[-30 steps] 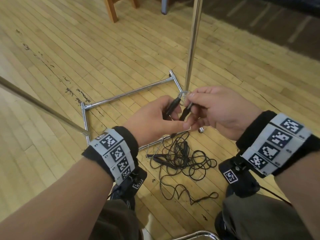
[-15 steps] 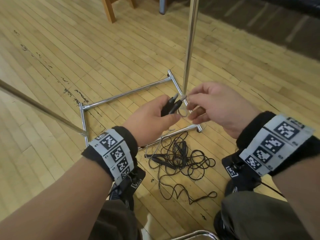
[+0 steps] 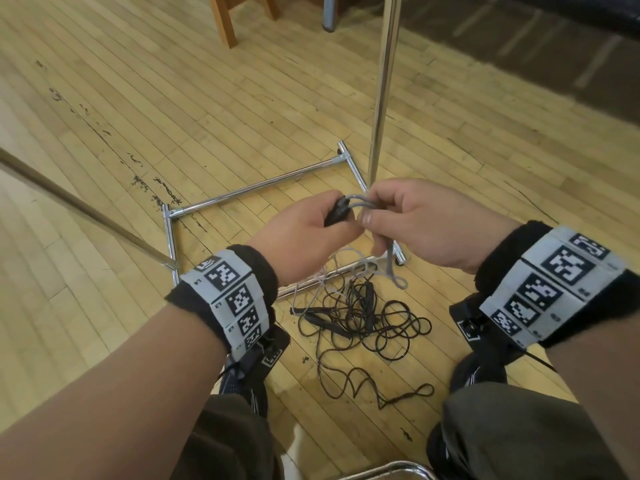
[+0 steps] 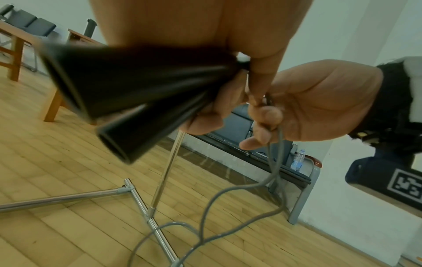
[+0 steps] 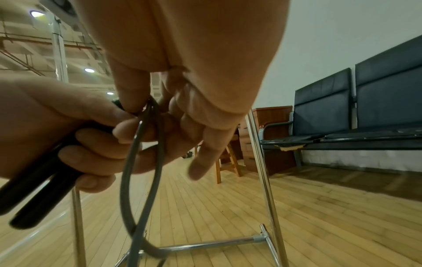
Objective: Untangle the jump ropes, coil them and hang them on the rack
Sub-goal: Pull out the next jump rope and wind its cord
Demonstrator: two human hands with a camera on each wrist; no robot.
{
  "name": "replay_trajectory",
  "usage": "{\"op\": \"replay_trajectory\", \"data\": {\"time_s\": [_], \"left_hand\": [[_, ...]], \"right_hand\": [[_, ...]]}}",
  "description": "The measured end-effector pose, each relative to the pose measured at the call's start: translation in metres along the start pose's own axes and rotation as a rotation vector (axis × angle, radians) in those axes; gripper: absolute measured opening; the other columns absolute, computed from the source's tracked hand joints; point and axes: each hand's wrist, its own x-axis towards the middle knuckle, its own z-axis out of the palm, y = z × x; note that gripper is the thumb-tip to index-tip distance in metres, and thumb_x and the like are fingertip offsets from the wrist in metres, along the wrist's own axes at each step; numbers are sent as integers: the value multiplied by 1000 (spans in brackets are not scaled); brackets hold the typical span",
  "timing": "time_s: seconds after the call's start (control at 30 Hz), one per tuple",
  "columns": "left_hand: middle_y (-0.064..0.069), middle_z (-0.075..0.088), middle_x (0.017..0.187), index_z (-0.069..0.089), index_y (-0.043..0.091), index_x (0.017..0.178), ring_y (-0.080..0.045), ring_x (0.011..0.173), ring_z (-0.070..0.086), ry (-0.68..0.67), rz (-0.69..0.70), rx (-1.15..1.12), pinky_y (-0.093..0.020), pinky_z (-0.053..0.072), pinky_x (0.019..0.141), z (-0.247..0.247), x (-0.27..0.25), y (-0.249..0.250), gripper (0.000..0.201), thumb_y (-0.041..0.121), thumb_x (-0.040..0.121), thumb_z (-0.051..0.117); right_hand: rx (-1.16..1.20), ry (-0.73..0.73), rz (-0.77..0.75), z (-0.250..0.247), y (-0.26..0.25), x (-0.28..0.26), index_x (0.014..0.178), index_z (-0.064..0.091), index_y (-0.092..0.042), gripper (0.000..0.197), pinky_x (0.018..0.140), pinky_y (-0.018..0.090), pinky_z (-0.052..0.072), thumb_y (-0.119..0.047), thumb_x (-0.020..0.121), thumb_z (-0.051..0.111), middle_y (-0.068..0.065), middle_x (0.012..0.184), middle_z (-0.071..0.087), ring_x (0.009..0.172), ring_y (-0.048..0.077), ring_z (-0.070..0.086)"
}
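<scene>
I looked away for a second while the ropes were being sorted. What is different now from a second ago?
The right hand let go of the handle it was bringing over and now pinches the grey cord, folding it into a loop. The left hand now grips both black handles together. The black rope tangle on the floor and the rack have not moved.

Left grip [image 3: 304, 237] curled tight, right grip [image 3: 426, 223] pinching beside it, both forearms raised together
</scene>
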Motion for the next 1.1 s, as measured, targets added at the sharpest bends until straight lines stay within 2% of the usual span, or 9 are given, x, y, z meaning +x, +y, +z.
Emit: {"op": "replay_trajectory", "data": {"time_s": [0.07,0.13,0.23,0.43,0.63,0.77,0.9,1.03,1.1], "left_hand": [[13,59,63,57,32,89,-4,53,53,42,4,-45,-27,48,51,-3,-3,0,17,41,103,60],[5,59,67,58,27,89,-14,60,58,113,4,-148,-41,52,63,-6,-9,8,15,39,97,59],[1,61,66,61,21,88,-20,64,59,232,-1,-273,-50,53,71,-9,-14,26,18,38,92,58],[6,60,63,66,16,92,-18,61,58,454,8,-535,-47,59,75,-29,-6,68,10,23,98,62],[-3,54,64,63,7,94,-19,60,54,595,25,-829,-40,54,70,-25,-4,70,14,1,102,54],[-2,57,66,63,6,108,-16,61,60,607,-40,-986,-35,58,64,-2,-3,54,18,-3,101,50],[-3,53,65,62,8,107,-18,59,57,602,-68,-1096,-38,61,66,8,6,43,20,-4,103,46],[-8,49,66,56,7,104,-23,57,57,612,-57,-1293,-43,62,71,-4,19,41,17,-4,105,43],[-7,48,65,56,7,103,-23,58,54,604,-41,-1333,-43,60,72,-6,23,42,17,-4,104,43]], "right_hand": [[-31,22,-18,-2,-5,-2,92,66,-25,16,76,49,58,-34,102,58,-4,74,75,77,25,71],[-34,69,-45,-5,-11,-5,90,66,-25,16,70,40,55,-32,102,58,-3,75,74,69,12,69],[-4,108,-55,-8,-30,-6,98,68,-20,17,81,41,59,-29,103,55,-3,82,75,75,8,71],[28,225,-116,-28,-70,-10,104,68,-18,20,83,39,56,-29,106,51,-5,87,76,85,13,72],[37,213,-144,-12,-55,-26,91,62,-19,23,64,46,55,-32,105,48,-5,66,57,58,16,64],[-26,184,-77,8,-24,-25,87,62,-34,22,56,34,49,-39,105,50,-6,65,55,55,11,52],[-156,100,24,17,-2,-18,88,62,-23,29,55,31,41,-41,105,48,-5,69,59,64,16,57],[-291,274,-42,-2,-11,-8,81,57,-23,32,49,28,36,-40,105,44,-3,68,61,60,14,58],[-242,220,-16,0,-11,-3,83,58,-23,34,51,29,40,-43,106,43,-1,72,65,61,16,61]]}}
